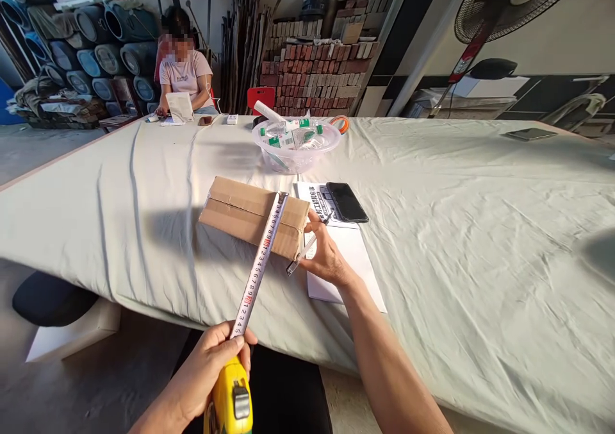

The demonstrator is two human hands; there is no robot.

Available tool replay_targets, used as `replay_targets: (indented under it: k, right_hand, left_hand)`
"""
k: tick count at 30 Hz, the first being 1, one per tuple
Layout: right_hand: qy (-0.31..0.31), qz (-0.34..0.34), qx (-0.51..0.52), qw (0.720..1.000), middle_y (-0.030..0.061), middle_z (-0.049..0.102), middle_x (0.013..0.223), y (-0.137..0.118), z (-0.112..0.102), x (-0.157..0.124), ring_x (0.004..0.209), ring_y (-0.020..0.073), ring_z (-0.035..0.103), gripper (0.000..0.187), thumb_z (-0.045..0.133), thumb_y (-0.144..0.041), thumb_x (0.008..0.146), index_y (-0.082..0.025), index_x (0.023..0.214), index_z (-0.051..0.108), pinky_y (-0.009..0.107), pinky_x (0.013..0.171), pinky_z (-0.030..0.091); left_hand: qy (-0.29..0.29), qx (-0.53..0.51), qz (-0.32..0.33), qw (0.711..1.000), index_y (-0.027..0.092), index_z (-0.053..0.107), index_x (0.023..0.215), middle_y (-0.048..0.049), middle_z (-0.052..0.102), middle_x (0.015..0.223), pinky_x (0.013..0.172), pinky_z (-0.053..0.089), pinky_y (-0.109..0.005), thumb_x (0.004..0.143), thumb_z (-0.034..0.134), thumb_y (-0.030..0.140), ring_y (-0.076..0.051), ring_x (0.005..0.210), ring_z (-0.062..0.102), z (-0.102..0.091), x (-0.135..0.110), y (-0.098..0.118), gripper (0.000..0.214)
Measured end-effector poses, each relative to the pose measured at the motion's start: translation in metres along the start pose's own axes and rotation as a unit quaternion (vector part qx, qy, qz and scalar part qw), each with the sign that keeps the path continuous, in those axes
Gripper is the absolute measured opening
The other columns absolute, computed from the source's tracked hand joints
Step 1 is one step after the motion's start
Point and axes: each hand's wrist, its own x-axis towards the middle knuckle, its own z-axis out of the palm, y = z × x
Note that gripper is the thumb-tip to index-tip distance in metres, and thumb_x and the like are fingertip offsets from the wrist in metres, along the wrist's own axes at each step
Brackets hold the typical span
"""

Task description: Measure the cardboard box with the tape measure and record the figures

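Observation:
My left hand (pixel 214 360) is closed on a yellow tape measure (pixel 235 395) just off the table's near edge, thumb and fingers around the blade beside the case. From there the pulled-out blade (pixel 257 270) slants up across a closed cardboard box (pixel 235 209), its hooked tip at the box's far edge. At the box's right end is my right hand (pixel 329 258), its fingers bent around a clear-barrelled pen (pixel 307 245) and touching the cardboard. Partly under that hand lies an open booklet (pixel 343 264) with a blank lower page.
A black phone (pixel 346 202) rests against the booklet's upper page. Behind the box stands a clear plastic basin (pixel 298 158) of bottles, with an orange tape roll (pixel 340 124) beside it. A pale cloth covers the table (pixel 456 229). Another person (pixel 185 72) sits at the far left side.

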Motion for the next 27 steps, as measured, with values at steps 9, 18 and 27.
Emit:
replay_targets:
  k: [9, 18, 27]
  right_hand:
    - [0.01, 0.01, 0.023, 1.0, 0.0202, 0.035, 0.15, 0.0, -0.002, 0.0, 0.139, 0.0359, 0.037, 0.05, 0.075, -0.041, 0.073, -0.023, 0.105, 0.042, 0.054, 0.109, 0.037]
    - [0.027, 0.139, 0.256, 0.956, 0.0083, 0.05, 0.128, -0.005, -0.013, -0.002, 0.115, 0.025, 0.055, 0.06, 0.077, -0.054, 0.066, -0.028, 0.106, 0.04, 0.043, 0.092, 0.051]
    - [-0.01, 0.161, 0.281, 0.946, 0.0071, 0.054, 0.116, -0.012, -0.029, -0.003, 0.097, 0.0213, 0.058, 0.051, 0.077, -0.052, 0.067, -0.025, 0.092, 0.041, 0.035, 0.076, 0.053]
  left_hand:
    - [0.002, 0.06, 0.031, 0.998, 0.016, 0.066, 0.094, -0.0011, 0.058, 0.071, 0.059, 0.04, -0.025, 0.087, 0.062, 0.042, -0.014, 0.063, 0.052, -0.004, 0.001, 0.004, 0.027]
    - [-0.022, 0.314, 0.034, 0.949, 0.016, 0.069, 0.093, -0.0009, 0.058, 0.065, 0.055, 0.036, -0.023, 0.086, 0.058, 0.049, -0.013, 0.056, 0.046, -0.026, -0.008, 0.059, 0.036]
    - [0.006, 0.422, 0.015, 0.906, 0.016, 0.072, 0.09, -0.0019, 0.06, 0.065, 0.053, 0.037, -0.022, 0.082, 0.061, 0.039, -0.015, 0.055, 0.048, -0.045, -0.011, 0.113, 0.027]
